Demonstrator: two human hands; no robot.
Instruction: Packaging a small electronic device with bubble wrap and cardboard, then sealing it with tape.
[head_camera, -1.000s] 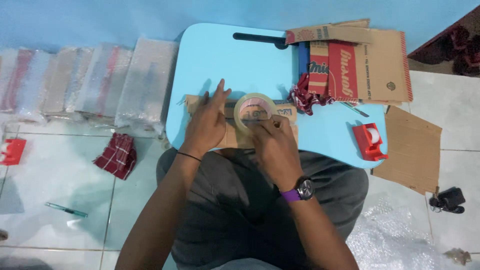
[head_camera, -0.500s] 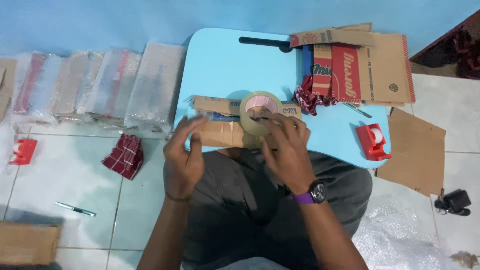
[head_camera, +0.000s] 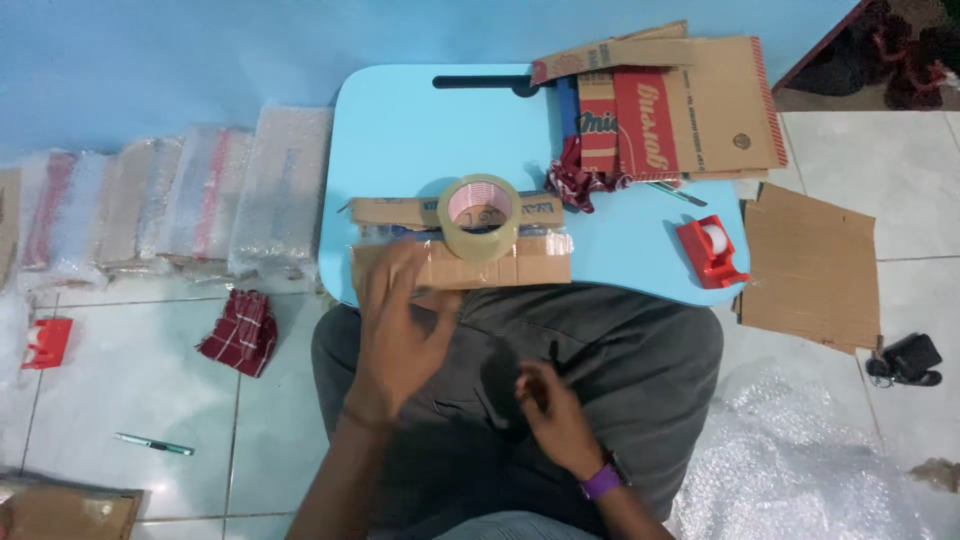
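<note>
Left hand touching cardboard parcel, tape roll atop

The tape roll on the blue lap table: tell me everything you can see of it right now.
The tape roll is a wide ring of tan packing tape with a pale pinkish core. It appears to lie flat, hole up, on the taped cardboard parcel near the front edge of the light blue table. Neither hand touches it; the left hand is nearest, just below it.

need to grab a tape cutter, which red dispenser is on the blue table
The red tape dispenser near the right edge of the light blue table. The other red dispenser lies on the tiled floor at far left.
</note>
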